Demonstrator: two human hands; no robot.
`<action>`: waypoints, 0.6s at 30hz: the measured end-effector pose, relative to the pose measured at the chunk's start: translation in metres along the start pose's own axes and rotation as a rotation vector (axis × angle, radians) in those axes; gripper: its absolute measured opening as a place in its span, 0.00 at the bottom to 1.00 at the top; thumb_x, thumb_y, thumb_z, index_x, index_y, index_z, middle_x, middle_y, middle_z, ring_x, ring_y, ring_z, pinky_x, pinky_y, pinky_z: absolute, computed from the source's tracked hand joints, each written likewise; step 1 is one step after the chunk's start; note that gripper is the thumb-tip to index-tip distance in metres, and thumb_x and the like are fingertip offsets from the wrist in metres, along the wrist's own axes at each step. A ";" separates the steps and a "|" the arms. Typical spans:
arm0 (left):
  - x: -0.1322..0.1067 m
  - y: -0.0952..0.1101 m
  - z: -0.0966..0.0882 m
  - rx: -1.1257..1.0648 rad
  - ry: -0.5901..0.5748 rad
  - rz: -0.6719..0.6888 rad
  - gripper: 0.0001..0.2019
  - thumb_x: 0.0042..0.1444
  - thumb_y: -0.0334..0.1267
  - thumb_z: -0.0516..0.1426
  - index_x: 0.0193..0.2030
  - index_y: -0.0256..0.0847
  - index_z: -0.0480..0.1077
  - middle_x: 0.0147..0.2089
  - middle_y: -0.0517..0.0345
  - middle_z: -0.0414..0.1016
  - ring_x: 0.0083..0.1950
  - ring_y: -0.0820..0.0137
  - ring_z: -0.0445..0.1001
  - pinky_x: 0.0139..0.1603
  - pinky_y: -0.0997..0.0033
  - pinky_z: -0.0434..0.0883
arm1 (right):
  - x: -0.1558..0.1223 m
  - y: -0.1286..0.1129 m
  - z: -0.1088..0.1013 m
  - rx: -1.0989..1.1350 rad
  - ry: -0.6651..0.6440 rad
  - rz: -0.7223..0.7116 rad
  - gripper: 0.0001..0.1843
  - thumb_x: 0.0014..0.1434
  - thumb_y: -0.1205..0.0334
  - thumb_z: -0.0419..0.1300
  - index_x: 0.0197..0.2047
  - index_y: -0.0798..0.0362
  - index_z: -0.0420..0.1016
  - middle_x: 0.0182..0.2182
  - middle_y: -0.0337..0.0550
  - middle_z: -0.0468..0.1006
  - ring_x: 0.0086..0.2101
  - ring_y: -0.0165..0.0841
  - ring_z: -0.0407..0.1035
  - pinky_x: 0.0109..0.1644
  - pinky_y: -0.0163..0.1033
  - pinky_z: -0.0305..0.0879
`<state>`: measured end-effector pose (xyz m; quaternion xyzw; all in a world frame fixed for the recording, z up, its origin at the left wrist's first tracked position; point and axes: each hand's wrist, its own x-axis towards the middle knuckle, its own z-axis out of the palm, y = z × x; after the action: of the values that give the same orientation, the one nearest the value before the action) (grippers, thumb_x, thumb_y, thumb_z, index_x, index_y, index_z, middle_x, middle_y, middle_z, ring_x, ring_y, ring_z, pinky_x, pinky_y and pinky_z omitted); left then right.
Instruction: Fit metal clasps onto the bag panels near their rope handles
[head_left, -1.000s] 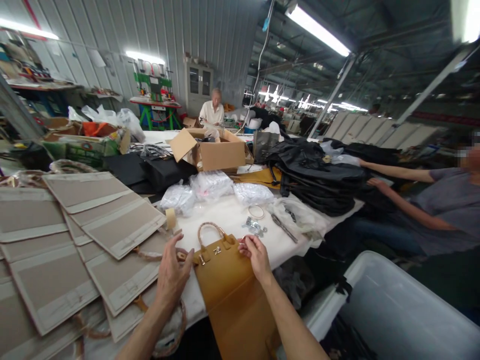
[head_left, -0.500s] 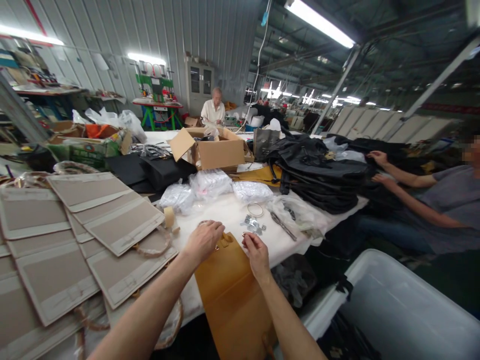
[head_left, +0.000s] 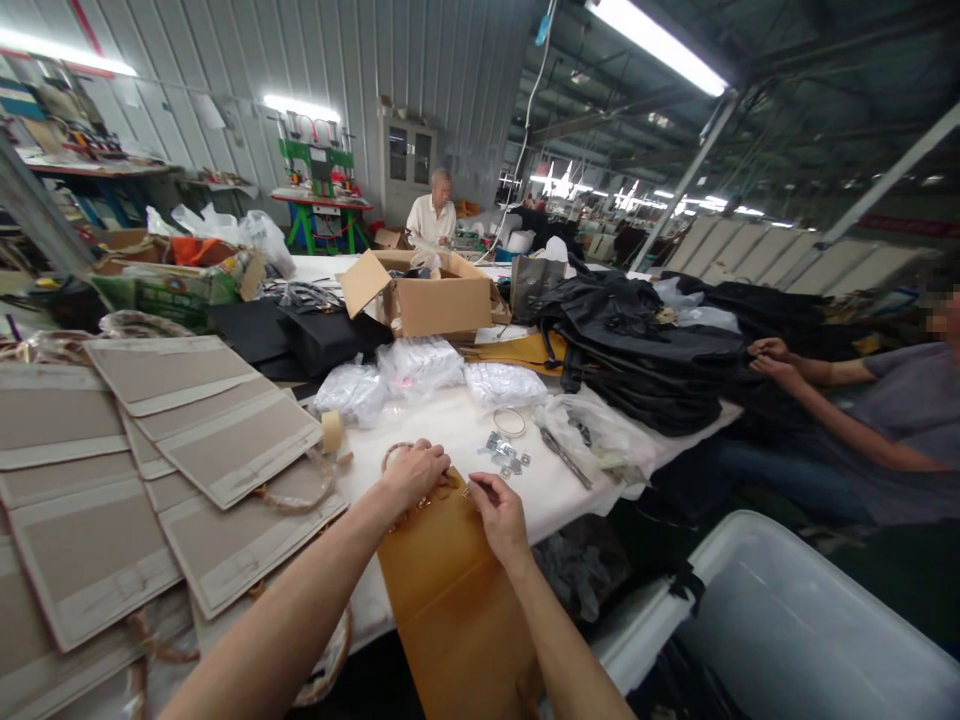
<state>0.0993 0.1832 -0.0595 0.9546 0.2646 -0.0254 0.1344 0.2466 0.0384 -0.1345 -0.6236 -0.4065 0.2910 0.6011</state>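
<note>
A mustard-brown leather bag panel (head_left: 454, 580) reaches from the table edge down toward my lap. My left hand (head_left: 418, 474) is closed on its upper edge, beside a curved handle (head_left: 390, 455) that partly shows behind the fingers. Small shiny metal fittings peek out below that hand. At the panel's top right corner, my right hand (head_left: 501, 512) pinches a small metal fitting (head_left: 466, 491). Beyond the hands, several flat silver metal plates (head_left: 506, 450) lie loose on the white tabletop. A thin pale ring (head_left: 510, 423) lies just behind them.
Stacked beige bag panels (head_left: 217, 420) with wrapped handles cover the left. Behind are clear plastic bags (head_left: 421, 367), a cardboard box (head_left: 442, 305) and a pile of black bags (head_left: 637, 345). A metal hand tool (head_left: 564, 457) lies right, above a translucent bin (head_left: 810, 610). Two co-workers sit nearby.
My right hand has moved slightly left and down, bringing the small fitting onto the panel's top corner. My left hand stays at the upper edge, shifted slightly left.
</note>
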 end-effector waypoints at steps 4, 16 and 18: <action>0.006 0.007 -0.012 -0.029 -0.040 -0.012 0.06 0.65 0.41 0.60 0.42 0.44 0.78 0.49 0.48 0.80 0.57 0.50 0.73 0.50 0.54 0.73 | -0.003 -0.004 0.010 -0.199 -0.061 -0.140 0.08 0.67 0.55 0.63 0.44 0.48 0.82 0.37 0.42 0.82 0.36 0.37 0.76 0.42 0.40 0.73; 0.022 0.044 -0.014 -0.567 0.017 -0.249 0.36 0.68 0.66 0.42 0.39 0.40 0.81 0.39 0.47 0.84 0.44 0.57 0.81 0.46 0.65 0.72 | -0.004 0.011 0.021 -0.475 -0.038 -0.350 0.11 0.61 0.58 0.70 0.47 0.47 0.82 0.46 0.47 0.76 0.42 0.40 0.76 0.45 0.44 0.77; 0.022 0.043 -0.010 -0.672 0.004 -0.234 0.37 0.68 0.65 0.40 0.39 0.40 0.81 0.40 0.48 0.84 0.44 0.58 0.81 0.47 0.65 0.73 | -0.005 0.011 0.020 -0.514 -0.023 -0.361 0.09 0.65 0.59 0.66 0.49 0.47 0.81 0.47 0.48 0.77 0.46 0.43 0.76 0.50 0.47 0.76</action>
<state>0.1397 0.1608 -0.0422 0.8203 0.3660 0.0498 0.4366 0.2282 0.0450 -0.1482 -0.6696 -0.5776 0.0742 0.4611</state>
